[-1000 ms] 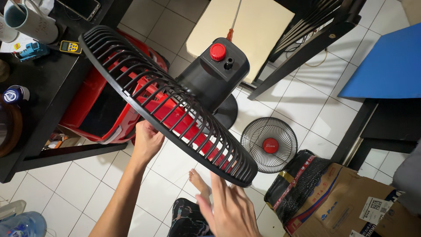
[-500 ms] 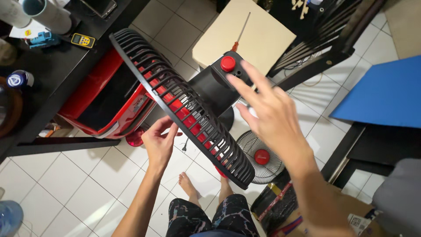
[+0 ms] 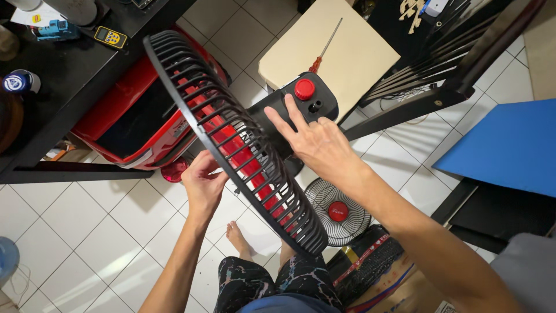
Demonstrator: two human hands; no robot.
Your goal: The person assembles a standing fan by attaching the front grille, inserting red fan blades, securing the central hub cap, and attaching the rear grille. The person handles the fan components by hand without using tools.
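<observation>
— Where is the big round black plastic fan cage (image 3: pixel 231 139)?

— It stands tilted over the white tile floor (image 3: pixel 104 220), in front of the black fan motor box (image 3: pixel 289 116) with the red knob (image 3: pixel 304 89).

— And the hands?

— The left hand (image 3: pixel 202 182) has its fingers curled on the cage's front bars. The right hand (image 3: pixel 315 142) rests on the motor box, fingers spread apart.

— What's nearby?

— A small round black wire grille (image 3: pixel 337 211) lies flat on the floor.

The black fan grille (image 3: pixel 231 139) hid most of the red blades (image 3: pixel 243 156) and the left hand's (image 3: pixel 202 185) fingertips; the near-right cardboard box (image 3: pixel 399 290) was cut off.
</observation>
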